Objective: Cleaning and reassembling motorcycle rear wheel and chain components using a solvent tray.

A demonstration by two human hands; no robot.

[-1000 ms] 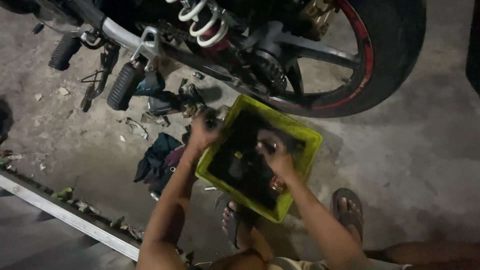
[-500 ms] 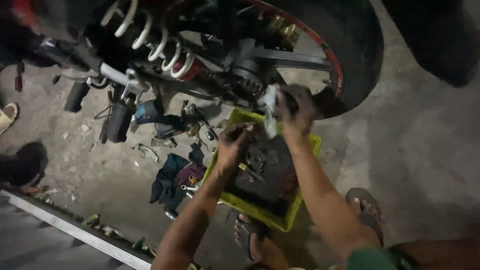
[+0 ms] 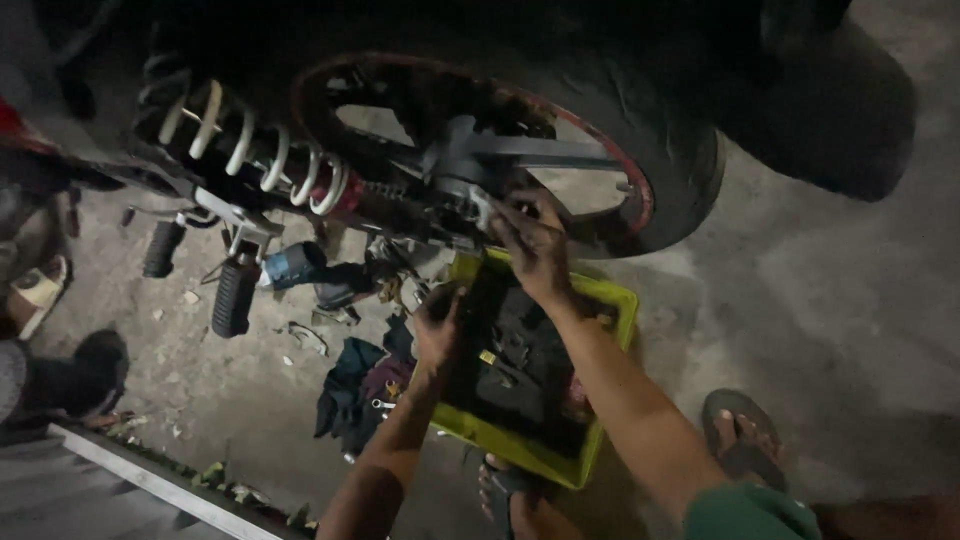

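Rear wheel: matt black rubber tyre, finely textured; rim painted red, chipped and dull; spokes of dark, smooth cast metal. Shock spring: coiled metal with a pale, slightly glossy coating, red at its lower end. Footpegs: ribbed black rubber, matt. Tray: yellow-green plastic, smooth, smeared dark inside with greasy parts. Rag: crumpled dark cloth, soft and matt. Floor: bare grey concrete, rough, stained and gritty. Sandal: dark matt rubber. Right hand, soiled with grease, on bare metal at the hub; left hand on the tray's rim.
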